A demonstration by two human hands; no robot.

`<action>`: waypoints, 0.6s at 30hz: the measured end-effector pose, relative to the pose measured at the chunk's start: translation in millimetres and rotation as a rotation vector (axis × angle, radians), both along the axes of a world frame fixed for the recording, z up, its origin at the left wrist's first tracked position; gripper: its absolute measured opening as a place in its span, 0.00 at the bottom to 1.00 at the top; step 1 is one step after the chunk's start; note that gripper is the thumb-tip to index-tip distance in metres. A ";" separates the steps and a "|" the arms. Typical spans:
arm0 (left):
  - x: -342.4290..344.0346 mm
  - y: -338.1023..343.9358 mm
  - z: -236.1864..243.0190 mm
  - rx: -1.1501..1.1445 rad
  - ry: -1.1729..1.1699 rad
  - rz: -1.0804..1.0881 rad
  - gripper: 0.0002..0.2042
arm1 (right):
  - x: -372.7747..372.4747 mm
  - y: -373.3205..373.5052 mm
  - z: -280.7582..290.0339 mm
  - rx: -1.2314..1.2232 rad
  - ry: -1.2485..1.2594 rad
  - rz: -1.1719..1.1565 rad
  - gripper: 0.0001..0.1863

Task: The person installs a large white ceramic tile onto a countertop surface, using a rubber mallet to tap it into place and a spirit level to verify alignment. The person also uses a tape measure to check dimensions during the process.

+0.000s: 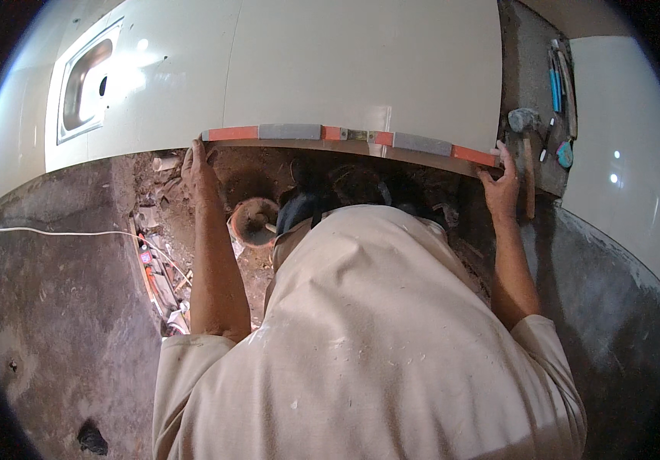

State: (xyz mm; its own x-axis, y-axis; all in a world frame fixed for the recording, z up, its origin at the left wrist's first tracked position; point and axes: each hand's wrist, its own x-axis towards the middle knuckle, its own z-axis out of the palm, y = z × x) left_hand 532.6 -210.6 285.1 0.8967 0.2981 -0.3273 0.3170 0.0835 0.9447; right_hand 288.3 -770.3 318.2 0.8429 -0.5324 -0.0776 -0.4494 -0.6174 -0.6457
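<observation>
A long orange and grey spirit level (289,132) lies along the front edge of a glossy off-white countertop (345,61). My left hand (198,175) is closed at the level's left end, with the fingertips at the counter edge. At the other end, my right hand (502,188) grips the level between thumb and fingers. Just beyond that hand, a hammer (524,120) with a wooden handle rests on a rough grey ledge (520,54), its handle overhanging the edge.
A steel sink (77,96) is set into the counter at left. Blue-handled pincers (555,88), a marker (547,139) and a turquoise tool (565,154) lie on the ledge. Below are a round orange-rimmed container (255,221), rubble and a white cable (62,232).
</observation>
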 end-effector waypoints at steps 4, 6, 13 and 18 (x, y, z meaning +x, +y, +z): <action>3.6 9.1 -7.8 0.015 -0.013 -0.029 0.24 | 4.2 -0.4 2.1 0.016 -0.003 0.006 0.41; 3.3 11.8 -10.7 0.001 -0.010 -0.027 0.24 | 4.2 -0.6 2.9 0.004 0.002 0.010 0.41; 2.7 4.7 -7.1 -0.063 -0.034 -0.015 0.23 | 2.7 -7.4 2.5 0.019 0.040 0.010 0.42; 0.6 -0.4 -3.3 -0.029 -0.018 -0.008 0.23 | 3.5 -7.0 6.5 -0.051 0.064 0.033 0.43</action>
State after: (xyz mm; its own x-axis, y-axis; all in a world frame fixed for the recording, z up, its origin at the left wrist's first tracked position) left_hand 533.2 -211.0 281.8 0.9049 0.2817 -0.3191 0.3004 0.1085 0.9476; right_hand 291.8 -777.3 324.7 0.8543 -0.5089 -0.1054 -0.4675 -0.6640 -0.5835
